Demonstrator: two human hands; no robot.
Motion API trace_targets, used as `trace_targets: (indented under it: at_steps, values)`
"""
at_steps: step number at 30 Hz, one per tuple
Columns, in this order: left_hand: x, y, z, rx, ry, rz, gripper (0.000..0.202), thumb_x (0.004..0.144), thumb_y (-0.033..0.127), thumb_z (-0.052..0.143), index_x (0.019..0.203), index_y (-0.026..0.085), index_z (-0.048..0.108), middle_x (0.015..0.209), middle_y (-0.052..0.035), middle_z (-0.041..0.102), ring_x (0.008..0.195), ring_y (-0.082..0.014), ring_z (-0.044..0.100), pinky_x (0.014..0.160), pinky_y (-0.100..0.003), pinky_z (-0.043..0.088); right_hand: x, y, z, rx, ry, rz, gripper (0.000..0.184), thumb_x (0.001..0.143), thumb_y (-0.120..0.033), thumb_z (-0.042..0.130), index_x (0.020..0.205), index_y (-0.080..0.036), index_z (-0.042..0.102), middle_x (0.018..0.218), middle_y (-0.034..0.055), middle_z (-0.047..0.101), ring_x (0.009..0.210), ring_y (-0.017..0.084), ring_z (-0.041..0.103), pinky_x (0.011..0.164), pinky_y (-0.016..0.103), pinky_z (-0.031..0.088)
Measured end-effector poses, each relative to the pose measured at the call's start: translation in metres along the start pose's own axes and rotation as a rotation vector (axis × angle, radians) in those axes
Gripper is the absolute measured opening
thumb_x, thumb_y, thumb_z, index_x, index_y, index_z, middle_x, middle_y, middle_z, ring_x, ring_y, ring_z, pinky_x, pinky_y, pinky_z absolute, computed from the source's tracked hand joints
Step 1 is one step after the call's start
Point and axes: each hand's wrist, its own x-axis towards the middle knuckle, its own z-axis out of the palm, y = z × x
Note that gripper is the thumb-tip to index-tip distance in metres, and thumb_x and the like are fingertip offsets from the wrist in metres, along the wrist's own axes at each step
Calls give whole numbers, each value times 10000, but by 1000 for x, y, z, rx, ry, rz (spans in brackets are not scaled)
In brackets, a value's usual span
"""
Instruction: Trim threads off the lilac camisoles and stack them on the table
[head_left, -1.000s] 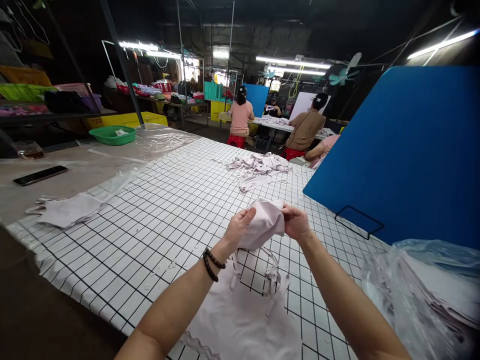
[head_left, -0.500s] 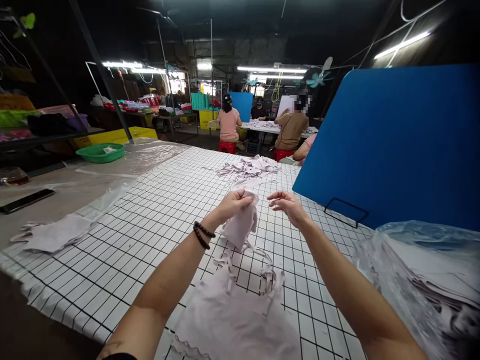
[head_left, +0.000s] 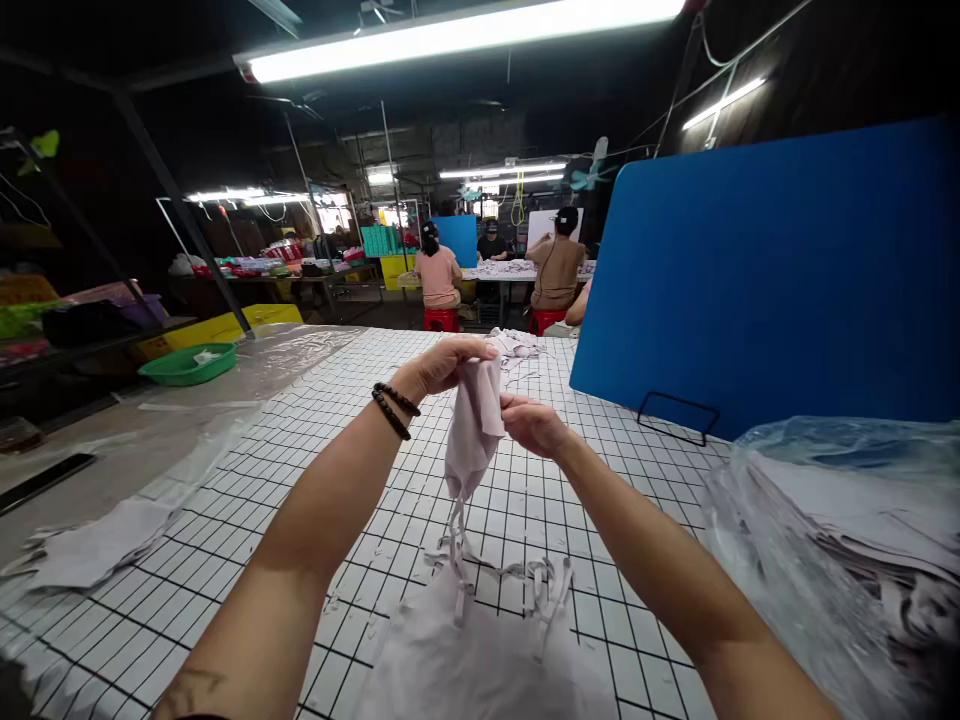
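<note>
My left hand (head_left: 446,364) is closed on the top of a pale lilac fabric piece (head_left: 471,430), holding it up above the grid-patterned table (head_left: 315,460). My right hand (head_left: 531,423) pinches the same piece at its right edge, a little lower. Thin straps hang from the fabric down to more lilac cloth (head_left: 480,650) lying at the table's near edge. A dark bead bracelet (head_left: 391,408) circles my left wrist.
A blue board (head_left: 765,280) stands at the right on a black wire stand (head_left: 675,415). A clear plastic bag of fabric (head_left: 840,540) lies at the near right. More lilac pieces (head_left: 82,550) lie at the left, a green basin (head_left: 187,365) beyond. People sit at a far table (head_left: 495,270).
My left hand has lifted the fabric higher. My right hand, briefly off the cloth half a second ago, has come back and pinched its edge. The view has tilted upward.
</note>
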Motion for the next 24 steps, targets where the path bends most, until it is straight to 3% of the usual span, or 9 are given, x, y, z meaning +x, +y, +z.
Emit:
trace_targets:
  at_steps: [6, 8, 11, 15, 19, 21, 24]
  values:
    - [-9, 5, -26, -194, 238, 103, 230, 528, 269, 644, 683, 99, 643, 632, -52, 631, 577, -179, 582, 589, -302, 475, -32, 19, -22, -119, -78, 112, 196, 744, -288, 652, 880, -154, 697, 844, 31, 645, 793, 170, 572, 827, 358, 438]
    - [-17, 10, -35, -229, 233, 159, 221, 534, 281, 618, 662, 103, 639, 661, -63, 639, 593, -186, 589, 611, -313, 482, -46, 19, -31, -206, -83, 156, 201, 755, -322, 663, 867, -161, 703, 832, 24, 648, 788, 168, 579, 841, 375, 442]
    - [-34, 18, -45, -183, 122, 183, 212, 563, 297, 605, 661, 110, 624, 683, -70, 624, 599, -189, 581, 600, -311, 473, -63, 10, -41, -404, 0, 198, 267, 779, -394, 647, 912, -170, 704, 933, 43, 649, 916, 198, 577, 899, 409, 433]
    - [-55, 18, -56, 33, 44, 57, 288, 591, 308, 671, 811, 123, 650, 741, -61, 612, 610, -168, 555, 539, -255, 426, -71, -8, -51, -750, 203, 158, 350, 810, -495, 583, 936, -194, 708, 1153, 85, 537, 1028, 227, 525, 867, 400, 460]
    - [-69, 9, -71, 437, 85, -22, 279, 622, 349, 745, 795, 144, 670, 915, -71, 609, 718, -155, 562, 566, -218, 422, -73, -19, -66, -1167, 356, 27, 355, 782, -538, 594, 748, -200, 700, 1181, 89, 487, 1054, 254, 486, 870, 416, 434]
    - [-74, 3, -77, 652, 105, -29, 274, 614, 368, 762, 740, 145, 665, 921, -59, 597, 750, -153, 561, 589, -216, 426, -74, -23, -73, -1289, 380, 5, 382, 745, -561, 621, 653, -193, 662, 1202, 87, 490, 1083, 272, 468, 891, 425, 408]
    - [-79, -6, -82, 844, 117, -43, 280, 660, 401, 728, 651, 149, 605, 722, -10, 545, 628, -113, 502, 523, -203, 368, -76, -28, -76, -1250, 311, 175, 402, 708, -596, 635, 666, -196, 637, 1078, 73, 584, 970, 250, 534, 802, 379, 432]
